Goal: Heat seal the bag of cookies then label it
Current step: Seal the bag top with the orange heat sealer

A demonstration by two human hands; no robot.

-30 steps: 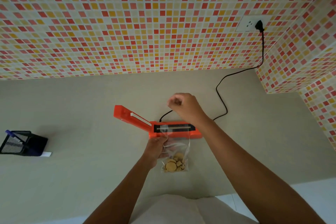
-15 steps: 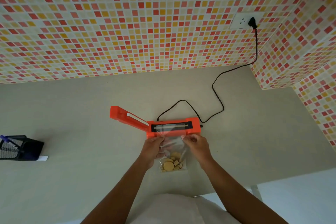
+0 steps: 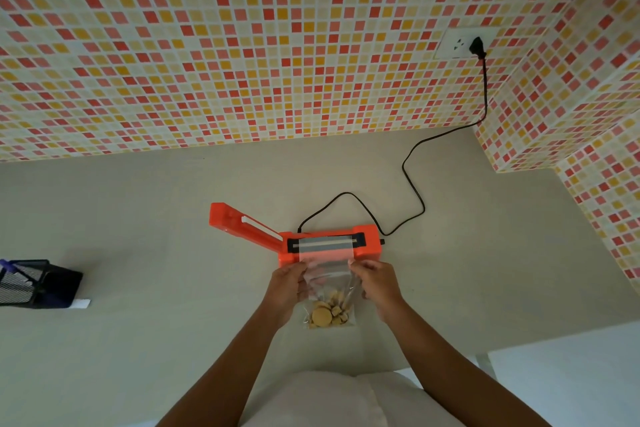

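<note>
An orange heat sealer (image 3: 367, 239) lies on the grey counter (image 3: 138, 218) with its lid arm (image 3: 242, 225) swung up to the left. A clear bag of cookies (image 3: 329, 314) lies in front of it, its open top spread over the sealing strip. My left hand (image 3: 287, 288) pinches the bag's upper left edge. My right hand (image 3: 379, 282) pinches the upper right edge. The round cookies sit at the bag's bottom, nearest me.
A black cord (image 3: 412, 180) runs from the sealer's back to a wall socket (image 3: 460, 43) at the upper right. A black mesh pen holder (image 3: 31, 282) with a white slip (image 3: 81, 303) beside it stands at the far left. Tiled walls close the back and right.
My right hand came down from above the sealer and took the bag's right edge. Since then the bag's top has slid further over the sealing strip.
</note>
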